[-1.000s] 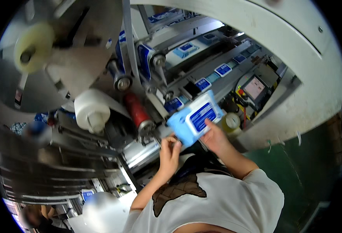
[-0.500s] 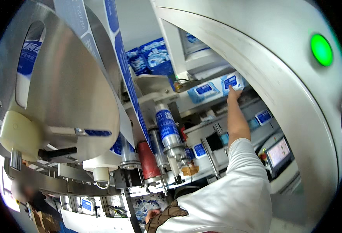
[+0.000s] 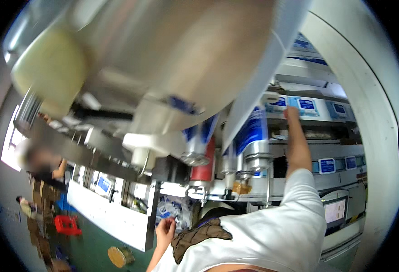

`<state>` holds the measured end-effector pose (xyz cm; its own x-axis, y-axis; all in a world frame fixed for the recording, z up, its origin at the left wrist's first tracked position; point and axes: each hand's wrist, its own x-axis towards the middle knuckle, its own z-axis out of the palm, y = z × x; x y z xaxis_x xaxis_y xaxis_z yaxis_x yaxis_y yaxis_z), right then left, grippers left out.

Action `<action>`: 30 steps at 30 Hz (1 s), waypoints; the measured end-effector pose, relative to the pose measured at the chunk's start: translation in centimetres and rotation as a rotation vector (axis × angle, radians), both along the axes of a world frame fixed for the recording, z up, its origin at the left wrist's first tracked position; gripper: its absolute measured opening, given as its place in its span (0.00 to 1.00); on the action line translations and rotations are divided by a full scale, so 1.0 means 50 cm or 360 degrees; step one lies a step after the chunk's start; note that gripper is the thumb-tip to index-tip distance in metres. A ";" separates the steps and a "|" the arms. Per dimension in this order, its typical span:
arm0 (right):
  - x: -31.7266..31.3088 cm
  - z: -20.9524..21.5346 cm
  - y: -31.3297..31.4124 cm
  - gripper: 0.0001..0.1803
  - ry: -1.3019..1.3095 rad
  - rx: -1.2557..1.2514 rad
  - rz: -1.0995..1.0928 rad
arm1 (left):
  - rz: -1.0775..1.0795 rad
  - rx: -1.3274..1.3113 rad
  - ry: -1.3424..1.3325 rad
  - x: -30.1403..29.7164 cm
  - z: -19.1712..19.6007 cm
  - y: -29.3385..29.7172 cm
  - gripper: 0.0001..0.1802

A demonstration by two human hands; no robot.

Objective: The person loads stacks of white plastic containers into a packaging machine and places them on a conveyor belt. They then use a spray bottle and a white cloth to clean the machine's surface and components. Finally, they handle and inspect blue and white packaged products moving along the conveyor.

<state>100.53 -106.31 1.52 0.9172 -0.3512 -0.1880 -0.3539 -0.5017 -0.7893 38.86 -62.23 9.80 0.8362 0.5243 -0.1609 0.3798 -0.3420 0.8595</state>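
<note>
My right arm reaches up and right to a line of blue-and-white soft packs, which look like wipes packs. My right hand [image 3: 291,113] is at the left edge of one pack [image 3: 306,105], its fingers drawn together; whether they grip it is too small to see. Another pack [image 3: 277,102] lies just left of the hand, and a third [image 3: 338,109] lies farther right. Low in the middle, my left hand [image 3: 165,228] is held with loosely bent fingers, nothing visible in it. Beside it is a heap of crumpled blue-and-white film [image 3: 174,209].
A large metal disc [image 3: 186,50] blocks the upper view, with printed film running over rollers [image 3: 257,140] below it. A pale machine frame [image 3: 376,90] curves along the right, near a control screen [image 3: 335,211]. At left are a person [image 3: 50,170], a red stool [image 3: 67,225] and cartons [image 3: 43,195].
The view has swung, and the machine parts now stand farther right and nearer. My left hand shows more fully. My right hand stays among the packs, now at one pack's edge.
</note>
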 end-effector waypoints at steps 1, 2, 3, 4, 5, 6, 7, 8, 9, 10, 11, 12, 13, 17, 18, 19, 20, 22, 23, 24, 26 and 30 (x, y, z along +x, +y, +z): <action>-0.033 0.037 0.009 0.08 -0.0402 0.0485 -0.0112 | -0.0023 0.0065 -0.0246 0.018 0.042 -0.008 0.02; -0.075 0.086 0.021 0.06 -0.0791 0.1154 -0.0270 | -0.0041 0.0276 -0.0273 0.037 0.082 -0.007 0.02; -0.123 0.146 0.037 0.05 -0.1045 0.1212 -0.0426 | -0.0148 0.0512 -0.0466 0.060 0.116 0.001 0.04; -0.189 0.209 0.048 0.05 -0.1279 0.1224 -0.0458 | -0.0198 0.0608 -0.0548 0.077 0.148 0.010 0.06; -0.271 0.263 0.070 0.06 -0.1610 0.1290 -0.0472 | -0.0248 0.0813 -0.0722 0.095 0.177 0.018 0.08; -0.367 0.309 0.099 0.05 -0.1887 0.1250 -0.0422 | -0.0240 0.0860 -0.0809 0.112 0.202 0.024 0.10; -0.463 0.347 0.136 0.05 -0.2032 0.1311 -0.0407 | -0.0285 0.0951 -0.1045 0.136 0.225 0.035 0.13; -0.560 0.369 0.182 0.05 -0.2222 0.1219 -0.0342 | -0.0188 0.1074 -0.1089 0.159 0.244 0.041 0.19; -0.653 0.386 0.230 0.05 -0.2265 0.1083 -0.0328 | -0.0238 0.1056 -0.1267 0.180 0.264 0.051 0.23; -0.732 0.395 0.280 0.05 -0.2368 0.0926 -0.0172 | -0.0217 0.0993 -0.1369 0.203 0.280 0.056 0.25; -0.790 0.399 0.330 0.04 -0.2530 0.0808 0.0073 | -0.0101 0.0813 -0.1359 0.225 0.291 0.054 0.24; -0.841 0.398 0.377 0.03 -0.2520 0.0747 0.0298 | -0.0091 0.0561 -0.1357 0.249 0.300 0.056 0.20; -0.869 0.396 0.422 0.03 -0.2518 0.0683 0.0484 | -0.0141 0.0398 -0.1346 0.273 0.308 0.056 0.15; -0.914 0.383 0.535 0.01 -0.1698 0.0700 0.0842 | -0.0284 -0.0458 -0.1016 0.313 0.335 0.034 0.13; -0.913 0.378 0.554 0.02 -0.1533 0.0849 0.0842 | -0.0360 -0.0822 -0.0966 0.304 0.337 0.030 0.15; -0.907 0.375 0.562 0.01 -0.1402 0.0835 0.0874 | -0.0388 -0.0963 -0.1215 0.283 0.335 0.021 0.17; -0.902 0.369 0.568 0.02 -0.1283 0.0965 0.0885 | -0.0433 -0.0911 -0.1229 0.248 0.326 0.017 0.19; -0.889 0.363 0.568 0.03 -0.1291 0.0971 0.0868 | -0.0787 -0.0797 -0.1441 0.145 0.292 0.028 0.19; -0.879 0.362 0.568 0.04 -0.1287 0.0956 0.0888 | -0.0774 -0.0503 -0.1479 0.092 0.268 0.052 0.12; -0.871 0.361 0.565 0.04 -0.1288 0.0944 0.0869 | -0.0756 -0.0428 -0.1391 0.029 0.238 0.086 0.12; -0.846 0.365 0.568 0.06 -0.1334 0.0868 0.0888 | -0.0776 0.0493 -0.1362 -0.071 0.180 0.183 0.12; -0.794 0.385 0.597 0.11 -0.1360 0.0486 0.0864 | -0.0809 0.1124 -0.0653 -0.250 0.074 0.361 0.11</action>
<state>60.81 -76.48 20.78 0.8063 0.0994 0.5831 0.5912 -0.1640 -0.7897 26.34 -44.16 13.50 0.9112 -0.0524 0.4087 -0.2408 -0.8726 0.4249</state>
